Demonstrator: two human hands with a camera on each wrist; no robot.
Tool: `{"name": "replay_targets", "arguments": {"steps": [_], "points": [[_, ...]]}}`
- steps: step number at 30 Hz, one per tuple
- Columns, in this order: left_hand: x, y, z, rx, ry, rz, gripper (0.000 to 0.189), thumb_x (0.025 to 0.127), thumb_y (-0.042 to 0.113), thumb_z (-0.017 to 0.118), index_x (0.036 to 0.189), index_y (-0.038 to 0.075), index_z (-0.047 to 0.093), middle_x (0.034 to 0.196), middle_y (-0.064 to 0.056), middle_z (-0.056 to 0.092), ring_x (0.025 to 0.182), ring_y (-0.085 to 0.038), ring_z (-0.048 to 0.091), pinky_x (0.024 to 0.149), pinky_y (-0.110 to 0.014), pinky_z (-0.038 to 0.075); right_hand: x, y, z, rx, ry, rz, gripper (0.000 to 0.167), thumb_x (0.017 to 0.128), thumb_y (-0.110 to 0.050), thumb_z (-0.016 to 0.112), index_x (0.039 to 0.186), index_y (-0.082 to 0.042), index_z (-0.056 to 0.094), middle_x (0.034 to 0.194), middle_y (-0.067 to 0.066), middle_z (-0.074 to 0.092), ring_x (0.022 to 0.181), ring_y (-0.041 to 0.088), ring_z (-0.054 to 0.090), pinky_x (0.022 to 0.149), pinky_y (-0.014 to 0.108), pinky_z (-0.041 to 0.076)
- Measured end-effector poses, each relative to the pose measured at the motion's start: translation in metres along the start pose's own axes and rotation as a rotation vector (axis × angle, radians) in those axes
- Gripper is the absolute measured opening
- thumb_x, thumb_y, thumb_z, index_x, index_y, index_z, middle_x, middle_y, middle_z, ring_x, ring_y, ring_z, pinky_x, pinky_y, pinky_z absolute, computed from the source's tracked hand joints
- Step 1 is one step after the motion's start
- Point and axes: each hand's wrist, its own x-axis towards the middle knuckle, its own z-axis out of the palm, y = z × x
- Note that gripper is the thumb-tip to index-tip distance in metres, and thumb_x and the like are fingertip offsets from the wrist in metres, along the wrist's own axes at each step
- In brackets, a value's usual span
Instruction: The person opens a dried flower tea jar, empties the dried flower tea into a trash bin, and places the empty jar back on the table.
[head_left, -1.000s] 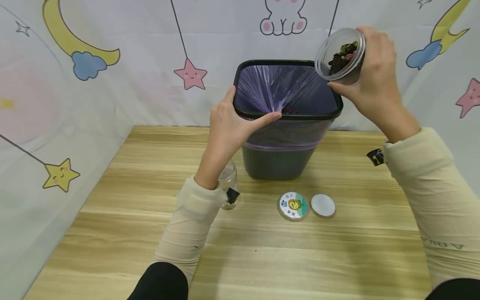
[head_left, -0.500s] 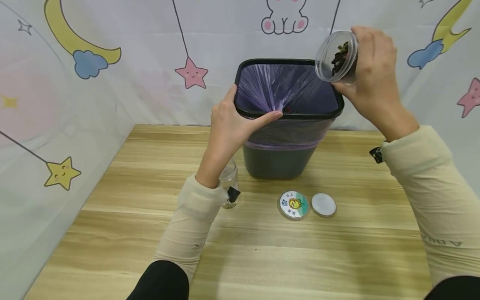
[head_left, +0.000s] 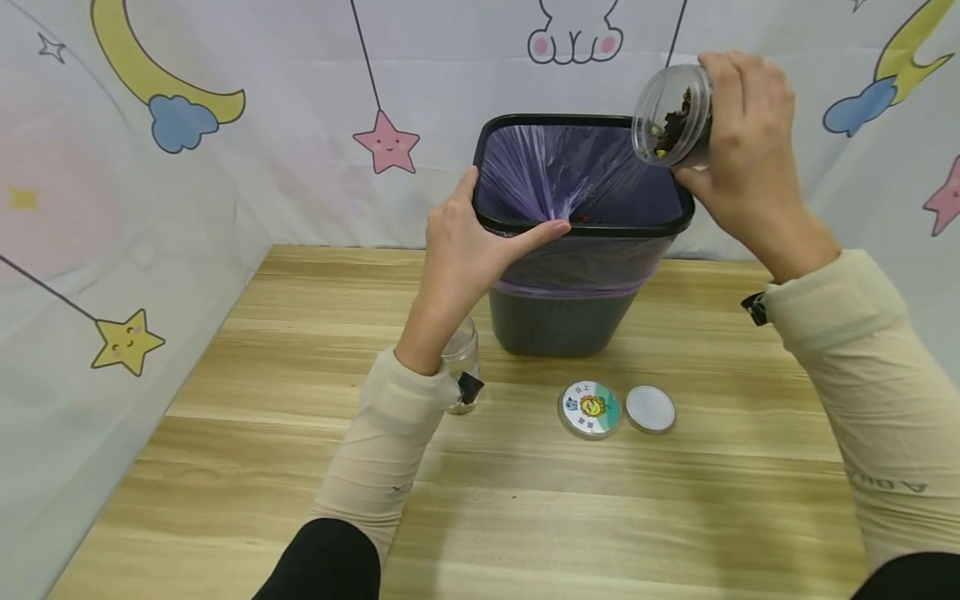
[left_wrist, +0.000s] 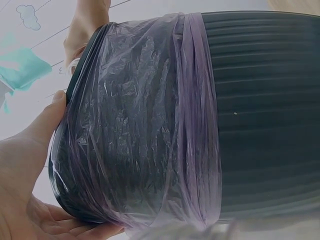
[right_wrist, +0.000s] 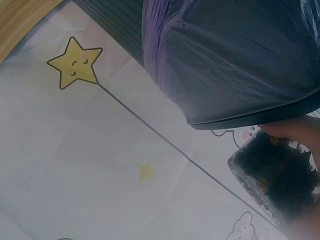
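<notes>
My left hand (head_left: 468,246) grips a dark trash bin (head_left: 555,321) at its front-left corner, thumb along the front rim and fingers at the side. A purple bag (head_left: 536,171) lines the bin and folds over its rim. In the left wrist view, the thumb and fingers of the left hand (left_wrist: 30,165) span the rim. My right hand (head_left: 757,158) holds a clear plastic jar (head_left: 648,117) tilted, its mouth facing left over the bin's right rim. Dark dried bits with some yellowish pieces (head_left: 671,129) lie inside the jar. A few red bits show in the bin.
Behind my left wrist stands another clear jar (head_left: 462,342), partly hidden. A round lid with a sunflower sticker (head_left: 591,408) and a white round lid (head_left: 650,408) lie on the wooden table (head_left: 495,517). A cartoon-printed cloth (head_left: 300,100) hangs behind the bin.
The right hand has tipped the jar further over to the left, and the dark bits have slid lower toward its mouth. The left hand keeps its grip on the bin.
</notes>
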Motion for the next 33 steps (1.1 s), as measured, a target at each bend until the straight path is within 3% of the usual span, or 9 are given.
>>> {"name": "replay_targets", "arguments": {"steps": [24, 33], "points": [[-0.0014, 0.0007, -0.0003, 0.001, -0.002, -0.005, 0.123, 0.060, 0.073, 0.082, 0.154, 0.009, 0.036, 0.152, -0.006, 0.045, 0.136, -0.018, 0.044, 0.108, -0.031, 0.039, -0.0011, -0.0013, 0.0018, -0.009, 0.000, -0.028, 0.093, 0.058, 0.014, 0.085, 0.140, 0.004, 0.042, 0.132, 0.030, 0.047, 0.125, 0.047, 0.038, 0.111, 0.054, 0.022], [-0.0019, 0.0006, 0.0000, -0.003, 0.004, -0.003, 0.123, 0.060, 0.073, 0.082, 0.154, 0.009, 0.036, 0.151, -0.005, 0.046, 0.136, -0.018, 0.044, 0.107, -0.031, 0.039, 0.0040, -0.0016, -0.0008, -0.069, 0.033, -0.078, 0.088, 0.062, 0.012, 0.084, 0.140, 0.004, 0.043, 0.130, 0.030, 0.048, 0.124, 0.048, 0.039, 0.110, 0.054, 0.025]]}}
